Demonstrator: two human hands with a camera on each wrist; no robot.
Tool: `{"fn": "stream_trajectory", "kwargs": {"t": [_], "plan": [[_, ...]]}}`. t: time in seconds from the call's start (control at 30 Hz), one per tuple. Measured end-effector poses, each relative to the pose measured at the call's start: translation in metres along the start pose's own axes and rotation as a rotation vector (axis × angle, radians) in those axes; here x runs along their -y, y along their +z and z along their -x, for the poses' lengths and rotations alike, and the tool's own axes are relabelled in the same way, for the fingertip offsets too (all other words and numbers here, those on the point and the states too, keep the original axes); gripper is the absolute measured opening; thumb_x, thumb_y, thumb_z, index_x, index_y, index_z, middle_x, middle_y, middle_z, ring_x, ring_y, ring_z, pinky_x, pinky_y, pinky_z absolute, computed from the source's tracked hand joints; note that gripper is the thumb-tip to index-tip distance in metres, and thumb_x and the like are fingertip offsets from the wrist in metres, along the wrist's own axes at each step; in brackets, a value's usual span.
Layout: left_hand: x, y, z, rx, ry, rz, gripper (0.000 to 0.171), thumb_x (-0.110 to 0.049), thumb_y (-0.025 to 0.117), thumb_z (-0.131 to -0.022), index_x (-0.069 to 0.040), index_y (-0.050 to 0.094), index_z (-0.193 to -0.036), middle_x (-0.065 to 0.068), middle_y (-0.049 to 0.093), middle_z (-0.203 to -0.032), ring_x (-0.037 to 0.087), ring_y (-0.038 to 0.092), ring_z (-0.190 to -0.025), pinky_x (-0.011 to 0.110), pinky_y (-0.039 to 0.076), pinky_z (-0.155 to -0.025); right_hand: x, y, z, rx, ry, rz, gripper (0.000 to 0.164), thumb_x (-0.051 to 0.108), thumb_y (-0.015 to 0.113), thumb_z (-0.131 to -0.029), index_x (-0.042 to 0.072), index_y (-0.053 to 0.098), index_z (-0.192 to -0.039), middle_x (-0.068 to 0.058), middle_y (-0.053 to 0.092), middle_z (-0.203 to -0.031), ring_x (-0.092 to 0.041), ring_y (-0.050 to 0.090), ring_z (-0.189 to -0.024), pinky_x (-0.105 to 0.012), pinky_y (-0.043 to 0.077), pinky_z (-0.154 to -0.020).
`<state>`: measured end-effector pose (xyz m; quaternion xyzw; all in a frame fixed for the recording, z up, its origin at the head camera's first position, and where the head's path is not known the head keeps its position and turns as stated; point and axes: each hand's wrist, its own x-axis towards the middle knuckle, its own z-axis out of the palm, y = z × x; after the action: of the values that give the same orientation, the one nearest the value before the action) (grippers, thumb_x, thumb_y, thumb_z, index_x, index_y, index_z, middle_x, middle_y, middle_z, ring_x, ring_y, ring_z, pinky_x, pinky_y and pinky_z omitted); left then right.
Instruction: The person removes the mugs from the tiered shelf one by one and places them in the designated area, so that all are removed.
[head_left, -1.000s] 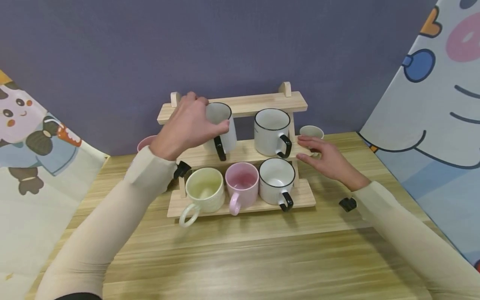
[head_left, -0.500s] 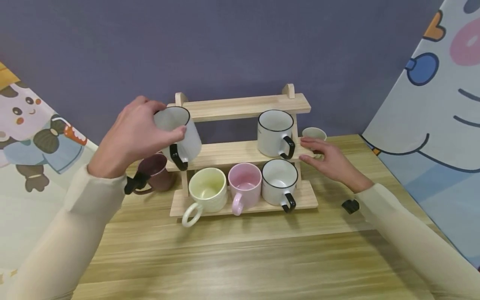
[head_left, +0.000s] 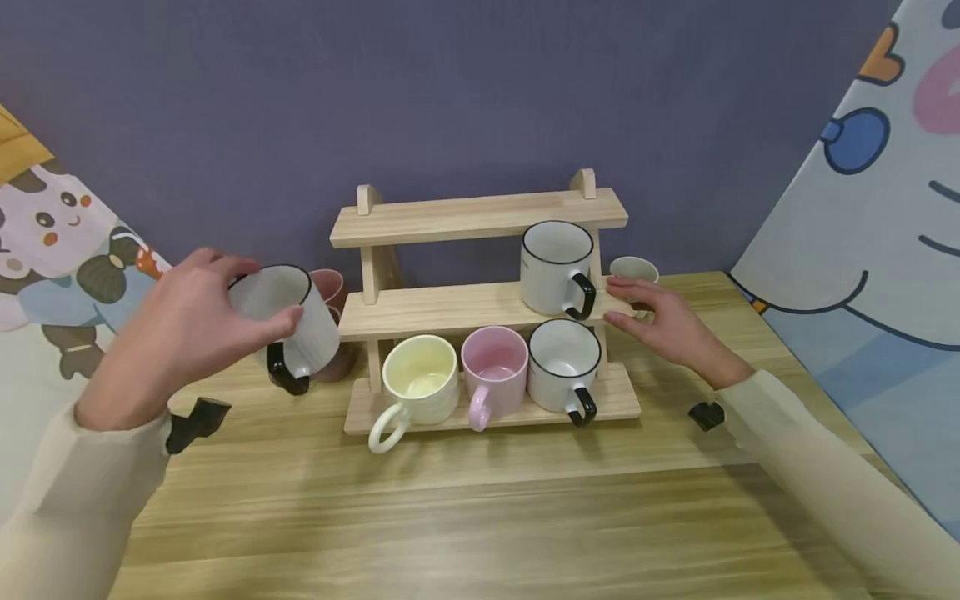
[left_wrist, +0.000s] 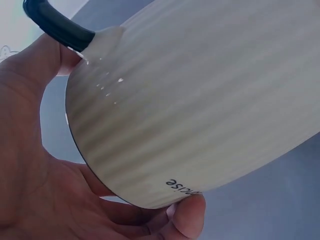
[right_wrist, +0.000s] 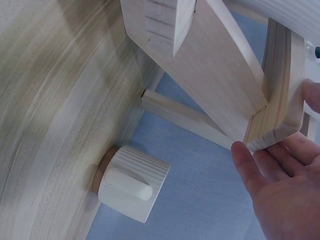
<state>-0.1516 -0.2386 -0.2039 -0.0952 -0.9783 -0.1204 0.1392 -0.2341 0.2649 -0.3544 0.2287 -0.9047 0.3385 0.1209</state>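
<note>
My left hand (head_left: 187, 325) grips a white mug (head_left: 320, 340) by its rim, left of a wooden tiered rack (head_left: 435, 308). The mug has a black rim and a black handle, and it is tilted. In the left wrist view, thumb and fingers lie on opposite sides of the mug's mouth, and small dark lettering shows on its wall. My right hand (head_left: 667, 329) holds the right end of the rack's middle shelf, its fingers (right_wrist: 245, 165) against the wood. A second white mug (head_left: 555, 267) with a black handle stands on that shelf.
On the bottom shelf stand a yellow mug (head_left: 420, 379), a pink mug (head_left: 495, 371) and a black-rimmed white mug (head_left: 564, 367). Pinkish mugs (head_left: 327, 283) are partly hidden behind the held mug. A ribbed white cup (right_wrist: 132, 185) stands behind the rack's right end.
My left hand has lifted the white mug off the middle shelf and carried it left and down, past the rack's end. The right hand stays at the shelf's end.
</note>
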Motion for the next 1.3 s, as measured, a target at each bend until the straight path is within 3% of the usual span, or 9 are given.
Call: {"fn": "stream_trajectory", "kwargs": {"t": [0.43, 0.73, 0.97, 1.13, 1.3], "plan": [[0.045, 0.054, 0.031, 0.056, 0.032, 0.027, 0.067, -0.046, 0.074, -0.073, 0.01, 0.06, -0.108, 0.025, 0.052, -0.102, 0.034, 0.051, -0.08, 0.038, 0.037, -0.058, 0.001, 0.0, 0.0, 0.013, 0.02, 0.021, 0.052, 0.027, 0.066, -0.09, 0.002, 0.053, -0.133, -0.012, 0.042, -0.143, -0.035, 0.05, -0.118, -0.048, 0.042, -0.095], [0.06, 0.095, 0.044, 0.074, 0.092, 0.067, 0.065, -0.042, 0.08, -0.067, 0.009, 0.063, -0.104, 0.021, 0.055, -0.094, 0.028, 0.052, -0.071, 0.033, 0.039, -0.053, 0.002, -0.001, 0.0, 0.018, 0.022, 0.031, 0.052, 0.026, 0.066, -0.09, 0.001, 0.053, -0.133, -0.013, 0.042, -0.143, -0.035, 0.049, -0.119, -0.049, 0.043, -0.094], [0.06, 0.109, 0.046, 0.106, 0.106, 0.079, 0.063, -0.04, 0.081, -0.066, 0.007, 0.063, -0.105, 0.02, 0.055, -0.097, 0.028, 0.051, -0.073, 0.032, 0.04, -0.053, 0.001, -0.001, 0.001, 0.013, 0.025, 0.017, 0.051, 0.026, 0.066, -0.09, 0.0, 0.053, -0.132, -0.012, 0.043, -0.143, -0.034, 0.05, -0.118, -0.049, 0.044, -0.093], [0.064, 0.117, 0.046, 0.099, 0.156, 0.08, 0.059, -0.035, 0.081, -0.064, 0.007, 0.064, -0.103, 0.025, 0.056, -0.107, 0.03, 0.055, -0.078, 0.034, 0.044, -0.055, 0.002, -0.001, 0.0, 0.014, 0.019, 0.015, 0.051, 0.026, 0.066, -0.09, 0.0, 0.053, -0.132, -0.012, 0.042, -0.143, -0.034, 0.05, -0.119, -0.049, 0.044, -0.092], [0.071, 0.123, 0.046, 0.105, 0.202, 0.077, 0.057, -0.032, 0.082, -0.062, 0.005, 0.064, -0.102, 0.023, 0.058, -0.106, 0.033, 0.056, -0.086, 0.039, 0.047, -0.061, 0.001, 0.0, 0.0, 0.015, 0.017, 0.014, 0.051, 0.025, 0.066, -0.09, 0.0, 0.053, -0.132, -0.012, 0.042, -0.143, -0.034, 0.05, -0.119, -0.049, 0.044, -0.092]]}}
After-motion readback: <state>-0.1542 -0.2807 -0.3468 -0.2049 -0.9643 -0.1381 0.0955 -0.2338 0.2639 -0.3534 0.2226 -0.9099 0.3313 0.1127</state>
